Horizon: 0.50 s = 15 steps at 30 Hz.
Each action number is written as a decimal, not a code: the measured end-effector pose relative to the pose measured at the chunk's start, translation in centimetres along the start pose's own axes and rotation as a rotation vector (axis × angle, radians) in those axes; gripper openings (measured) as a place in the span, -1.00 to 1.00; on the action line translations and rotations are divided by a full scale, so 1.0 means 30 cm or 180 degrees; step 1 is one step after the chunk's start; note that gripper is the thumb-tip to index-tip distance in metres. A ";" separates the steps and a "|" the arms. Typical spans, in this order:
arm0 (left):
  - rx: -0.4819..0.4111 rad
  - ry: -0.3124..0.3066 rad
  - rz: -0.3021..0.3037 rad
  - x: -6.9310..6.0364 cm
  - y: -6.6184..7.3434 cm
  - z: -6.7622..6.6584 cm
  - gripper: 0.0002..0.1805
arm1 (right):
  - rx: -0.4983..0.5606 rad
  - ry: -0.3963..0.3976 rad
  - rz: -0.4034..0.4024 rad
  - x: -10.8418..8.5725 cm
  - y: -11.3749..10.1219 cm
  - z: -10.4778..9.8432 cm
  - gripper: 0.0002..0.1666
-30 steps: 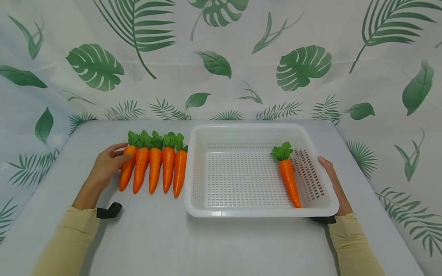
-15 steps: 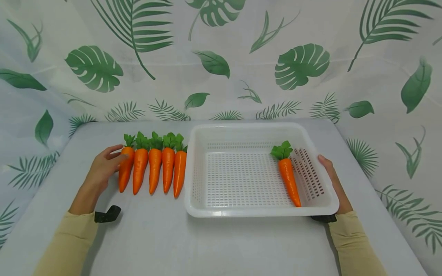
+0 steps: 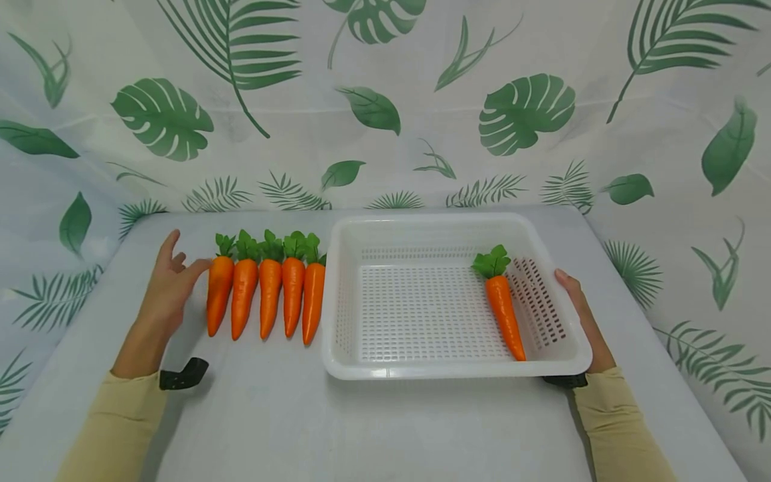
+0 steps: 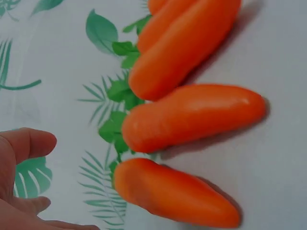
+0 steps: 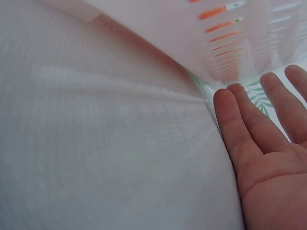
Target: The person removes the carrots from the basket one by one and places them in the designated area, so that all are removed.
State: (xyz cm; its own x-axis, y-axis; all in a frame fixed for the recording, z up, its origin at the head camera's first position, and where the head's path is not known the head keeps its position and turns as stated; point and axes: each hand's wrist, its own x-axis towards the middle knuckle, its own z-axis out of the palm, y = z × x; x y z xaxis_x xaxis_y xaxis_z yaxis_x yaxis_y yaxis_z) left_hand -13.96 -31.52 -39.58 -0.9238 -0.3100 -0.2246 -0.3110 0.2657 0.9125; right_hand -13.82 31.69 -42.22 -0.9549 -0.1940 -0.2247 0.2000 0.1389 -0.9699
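Note:
A row of several orange carrots with green tops lies on the table, left of the white basket (image 3: 421,370). Beside the leftmost carrot (image 3: 219,294) is my left hand (image 3: 165,288), its fingers and thumb spread and holding nothing. In the left wrist view that carrot (image 4: 177,194) lies apart from the thumb (image 4: 36,143). One more carrot (image 3: 504,318) leans inside the basket along its right wall. My right hand (image 3: 581,314) is at the outside of that wall; the right wrist view shows its straight fingers (image 5: 232,120) by the slotted side, partly under the rim.
The white table (image 3: 271,415) reaches back to a curtain (image 3: 421,60) printed with green leaves. Beige sleeves (image 3: 114,422) cover both forearms. A black wrist mount (image 3: 185,375) sticks out from the left wrist.
The leftmost carrot has shifted slightly left, a little apart from its neighbour. My left hand has let go of it, moved left and spread its fingers. The right hand and basket stay put.

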 end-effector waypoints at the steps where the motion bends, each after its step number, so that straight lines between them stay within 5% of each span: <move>1: -0.0054 0.0003 0.0042 -0.005 0.010 0.000 -0.01 | -0.0003 0.0003 -0.0011 0.002 0.001 -0.002 -0.04; 7: -0.0699 -0.0291 0.0225 -0.035 0.069 0.014 -0.04 | -0.0065 0.0033 -0.0073 0.004 0.007 -0.009 -0.03; 15: -0.1893 -0.0977 0.0201 -0.072 0.136 0.038 -0.17 | 0.0171 0.0020 -0.0142 -0.002 0.017 -0.004 -0.17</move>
State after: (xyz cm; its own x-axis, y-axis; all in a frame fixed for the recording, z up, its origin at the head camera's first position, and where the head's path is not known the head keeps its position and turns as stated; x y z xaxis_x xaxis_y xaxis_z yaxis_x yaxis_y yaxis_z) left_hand -13.50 -28.73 -35.75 -0.9851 -0.0133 -0.1714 -0.1596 -0.3005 0.9403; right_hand -13.68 31.88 -42.69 -0.9645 -0.1927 -0.1806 0.1685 0.0777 -0.9826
